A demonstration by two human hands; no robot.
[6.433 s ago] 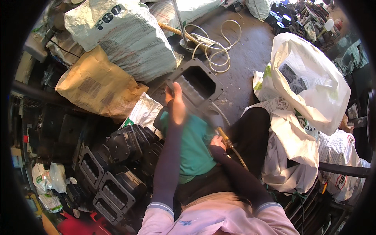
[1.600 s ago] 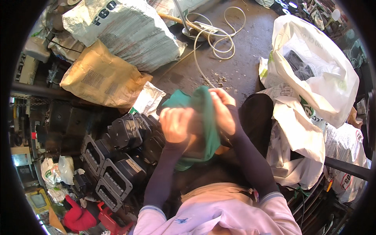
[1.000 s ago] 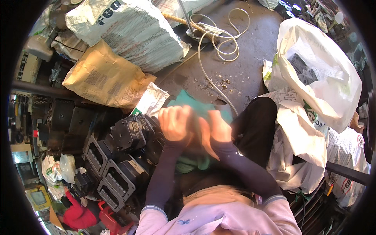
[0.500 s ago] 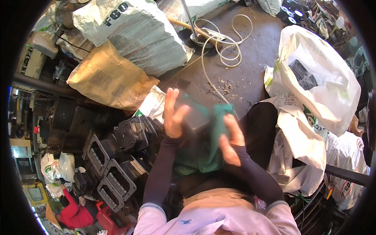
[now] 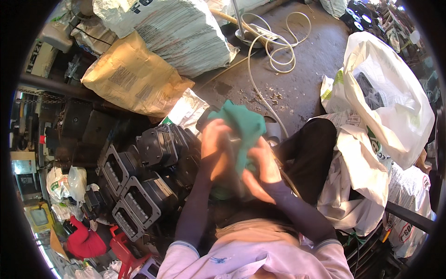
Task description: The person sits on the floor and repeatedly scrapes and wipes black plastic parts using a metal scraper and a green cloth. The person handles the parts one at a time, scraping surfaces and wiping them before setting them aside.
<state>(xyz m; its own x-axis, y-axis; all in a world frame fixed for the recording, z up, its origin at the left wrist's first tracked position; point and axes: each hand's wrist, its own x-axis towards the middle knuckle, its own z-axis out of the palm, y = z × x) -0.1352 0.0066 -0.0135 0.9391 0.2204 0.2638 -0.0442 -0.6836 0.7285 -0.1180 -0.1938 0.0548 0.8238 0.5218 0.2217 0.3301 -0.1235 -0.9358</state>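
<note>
A green cloth (image 5: 242,122) is bunched up in front of my lap, partly smeared by motion. My right hand (image 5: 261,160) is closed on its lower folds. At the cloth's left edge, my left hand (image 5: 216,137) has its fingers curled round a dark boxy part (image 5: 203,119). Cloth, fingers and blur hide most of that part. Close to my left forearm, several black housings with rectangular frames (image 5: 138,206) are stacked, and another black housing (image 5: 158,145) rests above them.
A brown paper sack (image 5: 134,76) and a large white sack (image 5: 181,37) lie at the far left. A pale cable (image 5: 290,51) coils on the floor. To the right, an opened white sack (image 5: 395,107) holds dark parts. A person in red (image 5: 86,239) is at the lower left.
My left hand has gone from spread fingers to curled ones. The green cloth has moved up and left between my hands. My right hand has shifted slightly left. The whole view has turned a little.
</note>
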